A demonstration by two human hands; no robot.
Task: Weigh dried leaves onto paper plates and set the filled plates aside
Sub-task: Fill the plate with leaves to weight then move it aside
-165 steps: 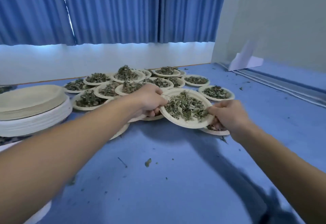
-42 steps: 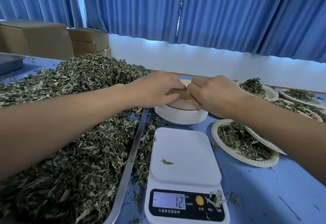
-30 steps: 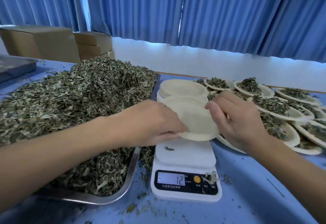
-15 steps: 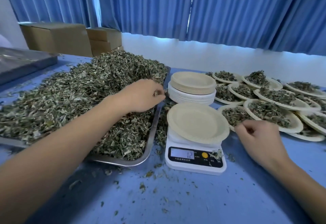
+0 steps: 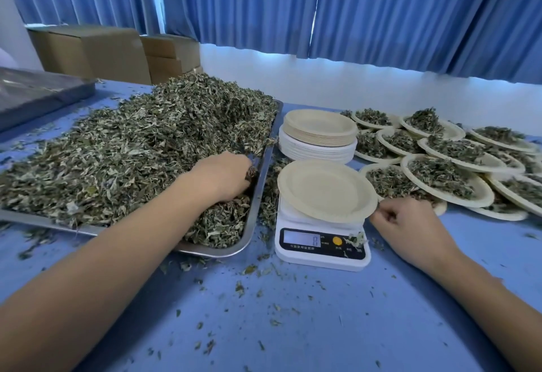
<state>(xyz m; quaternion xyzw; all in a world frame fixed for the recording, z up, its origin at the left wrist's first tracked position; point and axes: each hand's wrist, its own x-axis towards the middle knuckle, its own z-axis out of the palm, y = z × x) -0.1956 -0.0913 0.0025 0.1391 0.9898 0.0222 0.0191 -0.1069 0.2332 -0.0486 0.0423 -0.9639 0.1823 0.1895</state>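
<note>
Nearest the viewer, in front of the scale (image 5: pixel 322 251), the blue table (image 5: pixel 293 327) is strewn with small leaf crumbs (image 5: pixel 240 286). The right hand (image 5: pixel 410 225) rests on the table just right of the scale, its fingers curled into a fist in which nothing is seen. Its knuckles lie just beside the plate's rim, and contact cannot be judged. The scale is white, with a lit display whose figure is not legible, and a few leaf bits lie on its dark front panel. An empty paper plate (image 5: pixel 325 190), pale beige and shallow, is centred on the scale's platform. Left of the scale, a metal tray (image 5: pixel 252 219) is heaped with dried leaves (image 5: pixel 132 149), grey-green, crumpled and broken, which spill over its rim onto the table. The left hand (image 5: pixel 220 178) is plunged into the leaves at the tray corner nearest the scale. Its fingertips are buried, so whether a handful is grasped cannot be told. Directly behind the scale stands a stack of empty plates (image 5: pixel 318 137), beige over white. Right of and behind the scale, filled plates (image 5: pixel 445 178) overlap one another, each bearing a low mound of leaves. Far left of the scale lie a second tray (image 5: pixel 38 93) and cardboard boxes (image 5: pixel 93 49). Blue curtains (image 5: pixel 381 5) hang behind everything.
</note>
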